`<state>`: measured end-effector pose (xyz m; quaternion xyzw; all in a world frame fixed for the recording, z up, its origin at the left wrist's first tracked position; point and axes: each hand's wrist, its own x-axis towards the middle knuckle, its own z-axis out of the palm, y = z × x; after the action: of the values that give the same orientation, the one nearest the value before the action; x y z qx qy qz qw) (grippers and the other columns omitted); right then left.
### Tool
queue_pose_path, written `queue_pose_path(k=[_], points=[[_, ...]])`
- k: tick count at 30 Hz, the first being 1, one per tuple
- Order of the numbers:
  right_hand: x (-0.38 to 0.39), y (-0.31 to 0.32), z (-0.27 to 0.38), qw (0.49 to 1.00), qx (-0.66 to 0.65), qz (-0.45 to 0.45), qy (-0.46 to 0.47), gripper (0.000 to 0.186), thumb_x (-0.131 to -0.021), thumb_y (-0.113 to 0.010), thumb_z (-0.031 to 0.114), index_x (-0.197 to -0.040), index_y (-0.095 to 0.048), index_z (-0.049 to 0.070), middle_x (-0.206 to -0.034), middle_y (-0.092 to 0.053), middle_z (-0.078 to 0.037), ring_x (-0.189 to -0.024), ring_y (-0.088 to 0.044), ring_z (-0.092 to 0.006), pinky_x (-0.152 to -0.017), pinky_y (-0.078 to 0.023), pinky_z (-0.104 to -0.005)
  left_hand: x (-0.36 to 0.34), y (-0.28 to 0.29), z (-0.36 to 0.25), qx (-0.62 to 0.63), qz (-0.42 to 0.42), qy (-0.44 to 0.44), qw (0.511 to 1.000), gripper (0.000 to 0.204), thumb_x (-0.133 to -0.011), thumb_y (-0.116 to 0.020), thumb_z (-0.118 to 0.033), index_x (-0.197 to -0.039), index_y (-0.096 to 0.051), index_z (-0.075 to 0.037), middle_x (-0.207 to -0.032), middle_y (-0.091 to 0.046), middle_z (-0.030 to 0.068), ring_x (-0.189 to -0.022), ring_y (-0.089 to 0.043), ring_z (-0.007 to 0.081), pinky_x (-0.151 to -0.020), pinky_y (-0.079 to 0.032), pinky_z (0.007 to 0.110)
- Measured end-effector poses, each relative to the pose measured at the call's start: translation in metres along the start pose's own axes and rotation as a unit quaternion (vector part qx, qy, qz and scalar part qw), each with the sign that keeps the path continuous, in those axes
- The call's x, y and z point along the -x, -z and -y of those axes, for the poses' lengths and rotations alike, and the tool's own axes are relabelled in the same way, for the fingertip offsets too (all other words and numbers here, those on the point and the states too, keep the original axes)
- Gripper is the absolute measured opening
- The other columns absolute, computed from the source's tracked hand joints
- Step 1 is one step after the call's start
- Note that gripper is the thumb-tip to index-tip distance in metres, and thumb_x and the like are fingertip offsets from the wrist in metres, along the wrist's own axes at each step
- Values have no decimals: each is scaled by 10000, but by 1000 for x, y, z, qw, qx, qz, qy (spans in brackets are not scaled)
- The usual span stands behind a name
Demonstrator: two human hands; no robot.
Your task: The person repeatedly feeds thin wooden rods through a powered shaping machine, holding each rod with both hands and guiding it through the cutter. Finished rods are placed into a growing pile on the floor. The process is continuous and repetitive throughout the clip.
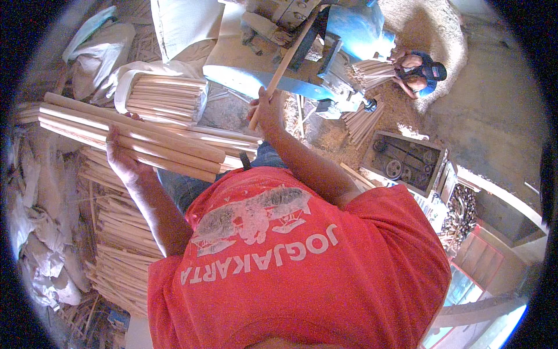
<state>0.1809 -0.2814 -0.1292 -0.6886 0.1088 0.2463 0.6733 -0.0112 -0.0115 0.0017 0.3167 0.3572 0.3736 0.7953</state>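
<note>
Several pale round wooden rods lie side by side, slanting across the left of the view, with my left hand closed around them. My right hand grips a single long rod, which points up and right toward the blue woodworking machine, its far end at the machine's dark metal part. Whether that end touches the machine I cannot tell. Beneath the held bundle, more rods are stacked in a white sack.
Piles of rods and white sacks line my left. At upper right a person crouches by bundled rods among wood shavings. A box with pulleys and a belt stands at my right.
</note>
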Motion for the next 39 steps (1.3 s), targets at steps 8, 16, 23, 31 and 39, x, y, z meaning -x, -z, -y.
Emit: queue_pose_path(k=[8,16,23,31,39], points=[[-24,-1,22,993,-112,-3,39,357,-1043,-472,430,-1087,-432,79,-645,-510,-46,-404,-491,-159,-338,-444,-333,-1,1,1,-8,11,-15,1000,488,-931,-615,-259,-1263,-510,83,-1094,-655,216,-1076,-633,344,-1007,-486,469],[-9,-7,22,998,-66,11,-8,380,-1030,-496,455,-1082,-433,84,-629,-482,-27,-423,-493,-151,-363,-456,-316,-3,3,2,-9,10,-17,1000,491,-943,-603,-276,-1263,-509,84,-1090,-655,213,-1074,-634,337,-993,-489,473],[-6,-4,8,998,-8,-15,-67,348,-1033,-495,444,-1055,-395,111,-644,-477,-23,-423,-481,-138,-357,-442,-312,-1,-1,0,-8,8,-23,1000,484,-942,-611,-252,-1260,-504,97,-1089,-650,221,-1068,-632,344,-1010,-482,471],[-26,-8,23,999,-31,-44,5,318,-1028,-527,387,-1045,-386,103,-640,-475,-24,-417,-488,-141,-342,-436,-308,0,-3,0,-4,6,-15,1000,487,-943,-601,-233,-1264,-483,113,-1086,-638,239,-1065,-626,348,-1037,-472,469],[-39,-3,23,997,41,-36,51,374,-991,-595,331,-1137,-392,53,-763,-544,-94,-513,-562,-194,-402,-481,-352,1,-5,4,15,27,-10,999,511,-939,-607,-236,-1301,-463,94,-1089,-639,237,-1063,-626,348,-1033,-475,473]])
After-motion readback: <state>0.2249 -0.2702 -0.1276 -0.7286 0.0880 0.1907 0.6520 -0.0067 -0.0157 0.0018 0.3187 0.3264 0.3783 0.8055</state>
